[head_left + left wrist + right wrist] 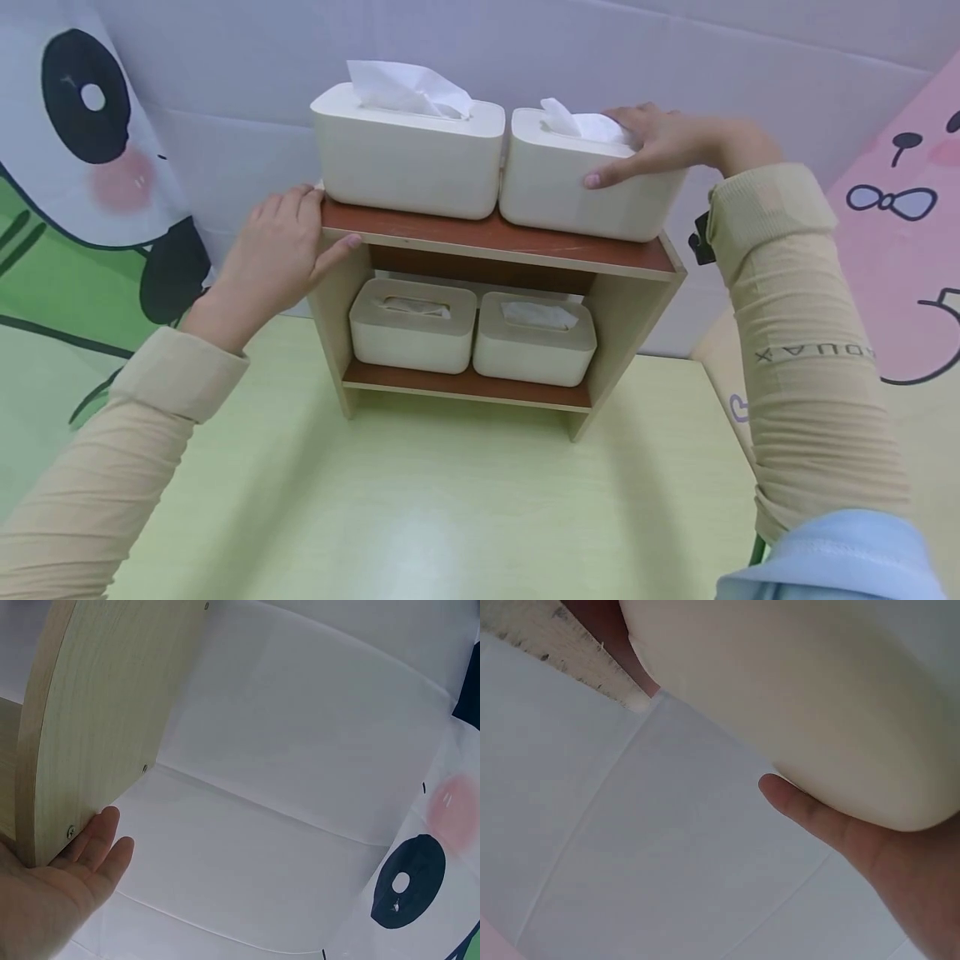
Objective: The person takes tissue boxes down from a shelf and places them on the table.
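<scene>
A small two-tier wooden shelf (510, 249) with brown boards bears white tissue boxes on both levels. On its top board, my right hand (667, 146) grips the right tissue box (577, 188), thumb on the front face and other fingers over the far side. A white tissue sticks out of that box's top. In the right wrist view a finger (802, 806) lies along the box's smooth wall. My left hand (277, 242) holds the shelf's top left corner, thumb at the front edge. Its fingers (112, 862) reach round the side panel (112, 712) in the left wrist view.
The left upper tissue box (408, 158) stands close beside the right one. Two more tissue boxes, left (412, 333) and right (534, 346), sit on the lower board. The shelf stands on a pale table (450, 492) against a white wall covering (247, 75) with cartoon figures.
</scene>
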Tool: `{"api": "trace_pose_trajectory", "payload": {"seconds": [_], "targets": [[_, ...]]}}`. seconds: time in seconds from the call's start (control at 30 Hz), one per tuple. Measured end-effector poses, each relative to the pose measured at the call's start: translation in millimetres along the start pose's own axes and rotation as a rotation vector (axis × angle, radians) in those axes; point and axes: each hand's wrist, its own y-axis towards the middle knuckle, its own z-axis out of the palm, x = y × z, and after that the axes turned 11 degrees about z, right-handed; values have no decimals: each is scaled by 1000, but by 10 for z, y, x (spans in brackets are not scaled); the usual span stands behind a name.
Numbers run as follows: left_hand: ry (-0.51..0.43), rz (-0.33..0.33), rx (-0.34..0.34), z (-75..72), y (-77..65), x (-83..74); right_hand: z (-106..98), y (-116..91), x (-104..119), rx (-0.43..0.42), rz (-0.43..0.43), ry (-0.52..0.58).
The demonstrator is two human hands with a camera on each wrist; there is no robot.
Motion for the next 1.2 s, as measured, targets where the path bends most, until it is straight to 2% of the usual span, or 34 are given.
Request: {"api": "trace_pose_trajectory", "payload": {"seconds": [0.13,0.2,0.47,0.77,1.2], "targets": [[-5,1,-1,-19,-10,7,-3,35,30,59,-34,84],[-7,2,-2,-25,-15,8,-8,41,46,88,-20,103],[-17,9,-7,-19,-24,9,-21,42,65,139,8,121],[-22,12,-20,-4,-11,6,-4,28,30,106,9,127],[-20,31,-39,-20,-3,7,21,6,-6,14,22,144]]}}
